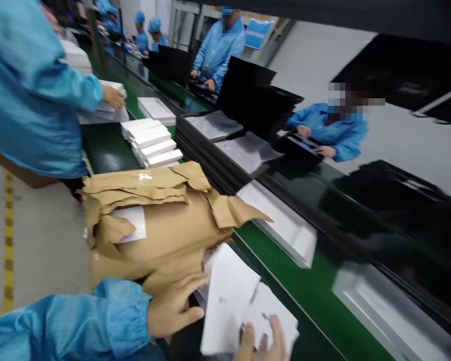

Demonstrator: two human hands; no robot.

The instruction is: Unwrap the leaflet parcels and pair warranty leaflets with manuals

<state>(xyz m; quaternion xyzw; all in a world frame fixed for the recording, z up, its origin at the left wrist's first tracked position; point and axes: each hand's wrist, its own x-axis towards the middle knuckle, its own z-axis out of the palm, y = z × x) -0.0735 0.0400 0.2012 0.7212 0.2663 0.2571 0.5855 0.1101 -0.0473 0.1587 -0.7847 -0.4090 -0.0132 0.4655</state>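
Crowding both hands, torn brown parcel (161,225), white sheets (233,301), stacked white boxes (152,143)

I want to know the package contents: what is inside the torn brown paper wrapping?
Through tears in the brown paper wrapping, white sheets show. More white sheets lie at its open end, between left hand and right hand. The paper covers the rest.

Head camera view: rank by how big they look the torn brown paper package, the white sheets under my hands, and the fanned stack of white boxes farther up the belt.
1. Torn brown paper package, clearly largest.
2. White sheets by the left hand and right hand.
3. Fanned stack of white boxes, though it lies farther off, so its true size versus the sheets is unsure.
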